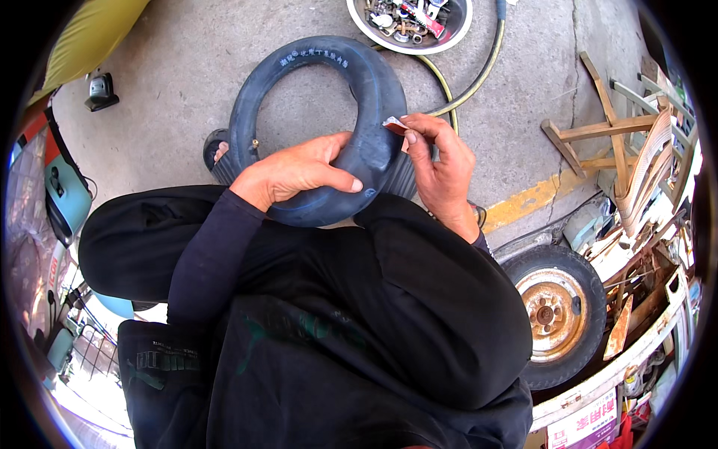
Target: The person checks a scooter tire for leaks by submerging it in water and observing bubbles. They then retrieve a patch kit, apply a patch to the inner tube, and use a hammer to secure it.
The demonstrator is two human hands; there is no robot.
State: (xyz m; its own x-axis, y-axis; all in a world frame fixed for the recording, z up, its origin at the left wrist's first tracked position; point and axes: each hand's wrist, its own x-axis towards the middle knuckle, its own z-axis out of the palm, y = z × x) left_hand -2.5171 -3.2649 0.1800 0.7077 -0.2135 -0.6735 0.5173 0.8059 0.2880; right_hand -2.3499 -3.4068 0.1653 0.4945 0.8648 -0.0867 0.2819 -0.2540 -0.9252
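A dark blue-black rubber inner tube (247, 97), inflated into a ring, rests by my knees with its brass valve (256, 143) on the inner left side. My left hand (303, 172) grips the near right part of the ring, thumb on top and fingers reaching through the hole. Between the thumb and fingers of my right hand (443, 161) is a small reddish-brown piece (396, 128) with a silvery, crumpled end. That piece is just over the tube's right side; whether it touches the rubber cannot be told.
A metal bowl (467, 28) of small parts and tubes stands at the far right of the ring, beside a yellow-and-black hose (486, 71). A rusty-rimmed wheel (594, 299) lies at right, near a wooden folding stool (609, 127). A small dark device (101, 91) sits far left.
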